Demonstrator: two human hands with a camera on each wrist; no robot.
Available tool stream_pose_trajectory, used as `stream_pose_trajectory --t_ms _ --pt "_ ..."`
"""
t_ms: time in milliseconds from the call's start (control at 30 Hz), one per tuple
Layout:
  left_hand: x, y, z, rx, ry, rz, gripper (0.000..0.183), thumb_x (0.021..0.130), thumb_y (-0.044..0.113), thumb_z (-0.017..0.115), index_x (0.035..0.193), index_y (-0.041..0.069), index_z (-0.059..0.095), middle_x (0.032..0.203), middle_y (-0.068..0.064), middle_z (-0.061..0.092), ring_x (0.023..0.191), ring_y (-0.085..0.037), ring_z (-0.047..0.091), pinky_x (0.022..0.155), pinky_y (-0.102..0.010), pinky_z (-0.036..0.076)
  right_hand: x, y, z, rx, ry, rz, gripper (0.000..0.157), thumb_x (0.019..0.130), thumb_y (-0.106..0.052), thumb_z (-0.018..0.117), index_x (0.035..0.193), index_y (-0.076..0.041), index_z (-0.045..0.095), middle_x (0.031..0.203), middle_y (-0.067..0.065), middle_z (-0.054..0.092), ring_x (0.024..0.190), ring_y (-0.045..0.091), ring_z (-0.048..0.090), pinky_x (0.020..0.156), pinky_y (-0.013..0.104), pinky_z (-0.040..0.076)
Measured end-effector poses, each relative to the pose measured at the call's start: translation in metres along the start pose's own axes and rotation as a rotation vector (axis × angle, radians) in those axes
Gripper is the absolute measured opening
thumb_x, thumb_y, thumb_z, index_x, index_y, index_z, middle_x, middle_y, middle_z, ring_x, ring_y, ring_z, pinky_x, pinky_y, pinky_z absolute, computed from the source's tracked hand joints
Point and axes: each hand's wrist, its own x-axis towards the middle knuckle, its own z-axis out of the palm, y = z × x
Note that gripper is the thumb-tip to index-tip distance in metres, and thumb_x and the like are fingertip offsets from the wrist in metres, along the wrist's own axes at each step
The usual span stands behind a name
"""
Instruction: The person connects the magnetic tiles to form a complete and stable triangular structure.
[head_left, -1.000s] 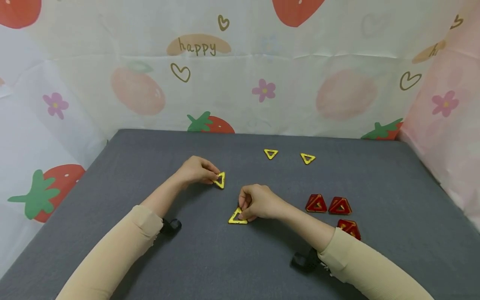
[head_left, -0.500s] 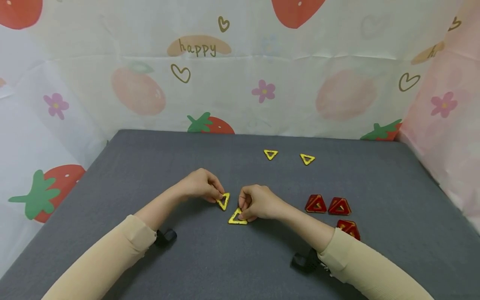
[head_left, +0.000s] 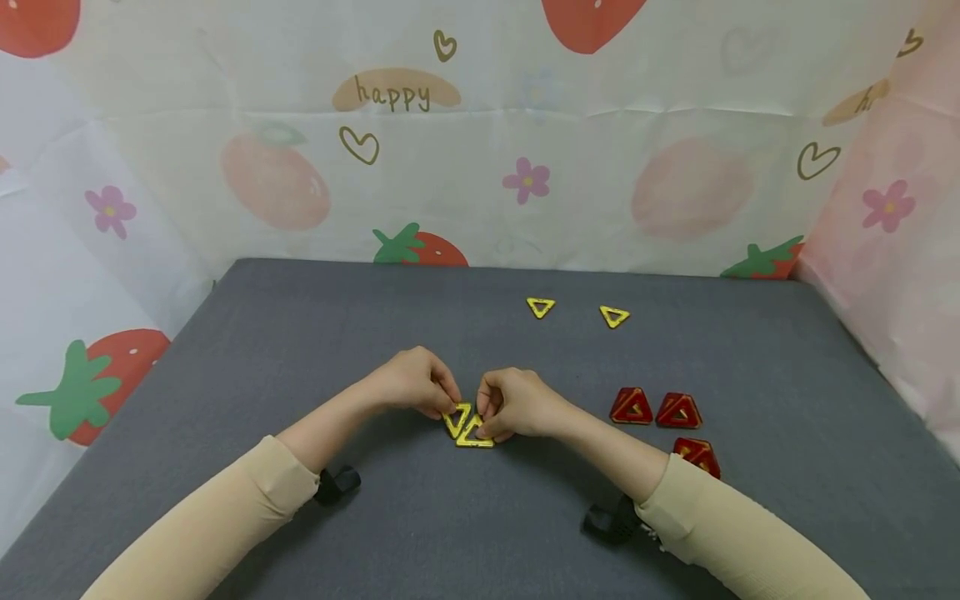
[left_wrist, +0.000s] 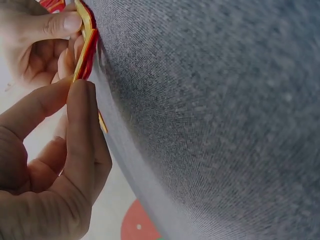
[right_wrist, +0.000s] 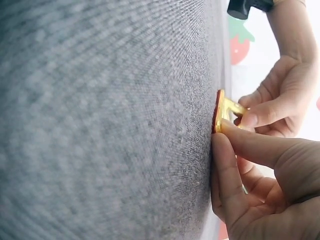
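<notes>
In the head view my left hand [head_left: 416,383] pinches a yellow triangular frame [head_left: 463,407] between thumb and fingers. Its point faces down toward me, and its slanted side meets a second yellow triangular frame [head_left: 474,444]. That second frame lies flat on the grey cloth, point away from me, its right side pinched by my right hand [head_left: 521,402]. Red undersides show on both in the left wrist view, where the left-hand frame [left_wrist: 86,57] overlaps the edge of the right-hand frame [left_wrist: 86,16]. Fingers hide parts of each.
Two more yellow triangular frames lie at the back, one left [head_left: 540,301] and one right [head_left: 614,323]. Right of my hands sit red triangular pieces [head_left: 631,408], [head_left: 679,412], partly beside my right forearm. A printed curtain [head_left: 585,225] borders the grey table [head_left: 315,308].
My left hand has brought its yellow triangular frame toward me and slightly right, up against the other one. The right hand has kept its grip in the same place.
</notes>
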Motion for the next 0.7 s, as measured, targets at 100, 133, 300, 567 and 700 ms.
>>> stream_pose_trajectory --t_ms 100,133,300,567,700 --pt "-0.0012 0.0020 0.0018 0.016 0.008 0.001 0.012 0.084 0.002 0.070 0.094 0.001 0.077 0.096 -0.014 0.076 0.074 -0.014 0.073 0.072 -0.029 0.061 -0.0003 -0.0001 0.0000 0.005 -0.004 -0.003 0.024 0.076 -0.003 0.083 0.084 -0.006 0.062 0.074 0.004 0.064 0.060 0.012 0.065 0.058 0.025 0.058" --pt "-0.0014 0.0022 0.0023 0.017 0.010 0.003 0.012 0.084 0.002 0.070 0.094 0.000 0.077 0.096 -0.014 0.076 0.074 -0.014 0.073 0.072 -0.030 0.061 -0.0004 -0.0001 0.0000 0.008 -0.005 -0.005 0.023 0.076 -0.003 0.083 0.084 -0.006 0.062 0.074 0.004 0.064 0.060 0.012 0.065 0.058 0.025 0.058" --pt "-0.0025 -0.0004 0.0034 0.012 0.017 0.011 0.012 0.084 0.003 0.071 0.094 0.001 0.077 0.095 -0.013 0.076 0.074 -0.013 0.072 0.072 -0.030 0.061 -0.0006 -0.0004 -0.0001 0.008 -0.008 -0.015 0.023 0.076 -0.003 0.083 0.084 -0.006 0.062 0.074 0.004 0.064 0.060 0.011 0.065 0.058 0.025 0.058" --pt "-0.0057 -0.0050 0.0046 0.051 0.009 0.037 0.023 0.077 0.007 0.081 0.099 0.006 0.077 0.087 -0.007 0.075 0.073 -0.011 0.065 0.068 -0.026 0.056 -0.0006 -0.0006 -0.0003 0.015 -0.009 -0.011 0.023 0.075 -0.003 0.083 0.085 -0.006 0.062 0.074 0.004 0.064 0.060 0.011 0.065 0.058 0.025 0.058" --pt "-0.0073 -0.0061 0.0069 0.033 0.017 0.025 0.023 0.077 0.007 0.081 0.099 0.007 0.077 0.085 -0.005 0.073 0.072 -0.010 0.064 0.066 -0.024 0.055 -0.0003 0.0002 0.0000 0.023 -0.007 -0.008 0.023 0.075 -0.002 0.083 0.084 -0.005 0.062 0.074 0.004 0.064 0.060 0.012 0.065 0.058 0.025 0.058"
